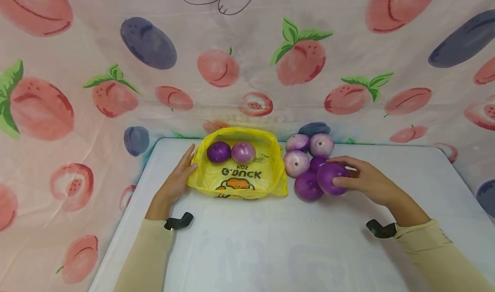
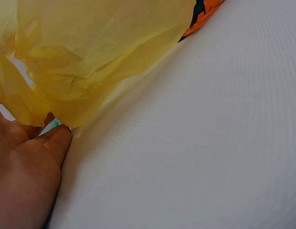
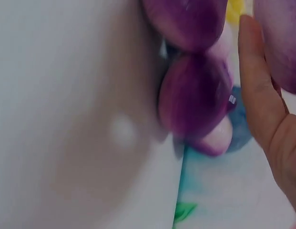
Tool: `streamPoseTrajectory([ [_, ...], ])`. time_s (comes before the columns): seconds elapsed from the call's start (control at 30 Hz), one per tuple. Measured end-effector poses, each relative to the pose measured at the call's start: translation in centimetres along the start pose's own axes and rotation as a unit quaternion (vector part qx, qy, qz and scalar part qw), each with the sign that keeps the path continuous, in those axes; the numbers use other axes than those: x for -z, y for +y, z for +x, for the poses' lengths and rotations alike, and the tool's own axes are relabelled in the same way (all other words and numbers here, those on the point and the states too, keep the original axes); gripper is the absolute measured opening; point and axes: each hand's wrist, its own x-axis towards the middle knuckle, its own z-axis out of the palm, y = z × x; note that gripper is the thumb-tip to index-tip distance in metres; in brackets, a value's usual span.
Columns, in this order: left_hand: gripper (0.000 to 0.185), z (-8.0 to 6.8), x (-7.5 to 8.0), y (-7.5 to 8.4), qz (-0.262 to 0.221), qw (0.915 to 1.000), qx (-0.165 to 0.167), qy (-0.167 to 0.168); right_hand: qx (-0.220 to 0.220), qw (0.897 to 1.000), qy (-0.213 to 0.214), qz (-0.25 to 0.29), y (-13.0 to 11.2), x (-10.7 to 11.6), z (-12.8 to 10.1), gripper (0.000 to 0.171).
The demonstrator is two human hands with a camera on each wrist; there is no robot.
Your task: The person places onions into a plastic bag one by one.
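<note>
My left hand rests against the left side of a yellow plastic bag, fingers extended along it and the thumb touching its rim. In the left wrist view, part of that hand lies under the bag's crumpled edge. Two red onions, one dark and one paler, lie inside the open bag. My right hand grips a large purple onion between thumb and fingers, beside a cluster of several onions. The right wrist view shows the held onion only partly.
The cluster, with paler onions among it, sits just right of the bag near the back edge of the white table. A cloth printed with fruit hangs behind and to the left. Black wrist cameras sit on both wrists.
</note>
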Motion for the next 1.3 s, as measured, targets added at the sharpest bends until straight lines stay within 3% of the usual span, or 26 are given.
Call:
streamPoseTrajectory([
  [0.37,0.067,0.0,0.1,-0.1,0.006,1.0000,-0.001,0.000,-0.017,0.998,0.013,0.052,-2.2,-2.9,1.7,0.052],
  [0.7,0.072,-0.1,-0.1,0.1,0.006,1.0000,0.001,0.001,-0.026,0.999,0.011,0.035,-3.8,-4.2,2.6,0.062],
  [1.2,0.074,-0.1,-0.1,0.1,0.006,1.0000,0.002,0.001,0.010,0.998,-0.011,0.068,-5.1,-6.8,4.4,0.058],
  [1.3,0.074,-0.2,-0.1,0.2,0.004,1.0000,0.001,-0.002,0.000,0.997,-0.015,0.073,-5.5,-7.4,4.9,0.060],
])
